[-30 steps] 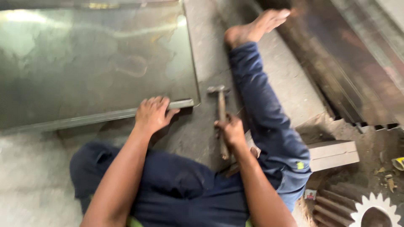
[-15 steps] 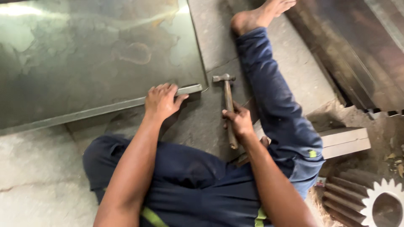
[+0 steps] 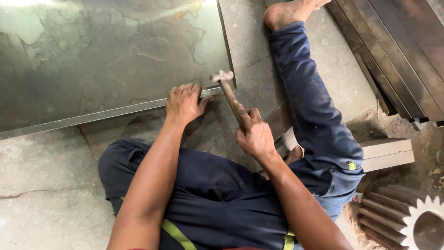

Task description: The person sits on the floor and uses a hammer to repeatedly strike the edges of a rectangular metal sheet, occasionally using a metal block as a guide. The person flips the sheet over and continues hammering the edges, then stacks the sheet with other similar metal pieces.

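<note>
The big metal sheet (image 3: 111,60) is laid flat on the concrete floor (image 3: 41,176), its near folded edge pinned under the flattened left hand (image 3: 184,103), probably so it won't shift. Just right of that hand, a hammer (image 3: 227,90) is clamped in the right hand (image 3: 254,135), head raised over the sheet's corner.

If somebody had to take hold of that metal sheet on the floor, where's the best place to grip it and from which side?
Probably the folded near edge of the metal sheet, approached from the person's side. That bent lip stands proud of the concrete floor, so fingers can hook it, whereas the rest lies flat. The left hand rests there; keep clear of the corner under the hammer.
</note>
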